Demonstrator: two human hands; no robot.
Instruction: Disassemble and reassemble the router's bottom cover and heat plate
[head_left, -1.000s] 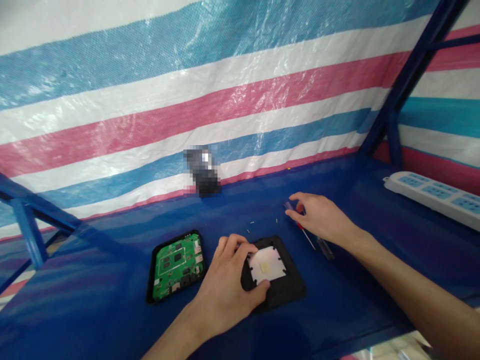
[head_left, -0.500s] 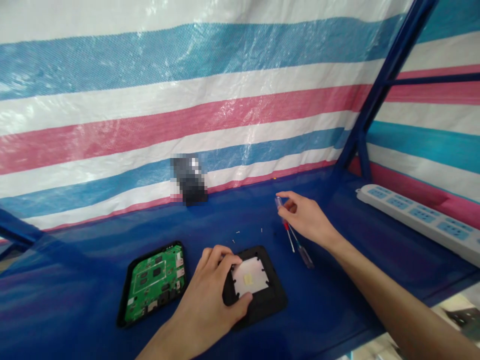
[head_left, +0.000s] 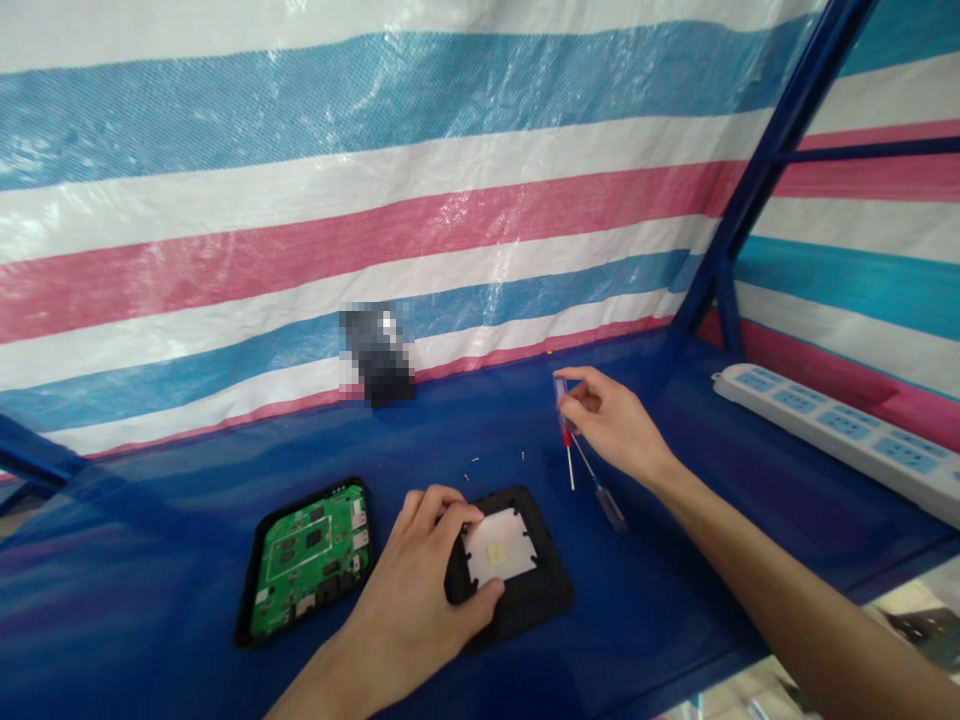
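My left hand (head_left: 420, 580) is closed around the left side of a black square cover (head_left: 551, 585), its thumb and fingers at a silver metal plate (head_left: 506, 548) with a small yellowish pad. In my right hand (head_left: 619, 425), thumb and fingers pinch the clear handle of a red-collared screwdriver (head_left: 567, 440), its shaft pointing down. Under that hand a second screwdriver (head_left: 611, 508) with a clear handle lies on the table. Left of my left hand sits a black casing (head_left: 251, 590) holding a green circuit board (head_left: 307, 550).
Three small screws (head_left: 475, 459) lie on the blue table (head_left: 420, 440) behind the cover. A pixelated dark object (head_left: 382, 360) leans against the striped sheet (head_left: 465, 220). A white power strip (head_left: 832, 425) runs along the right, near a blue metal frame post (head_left: 739, 230).
My right hand has risen slightly, and the red-collared screwdriver now hangs more upright, its tip swung left, away from the other screwdriver. My left hand has kept its grip on the cover.
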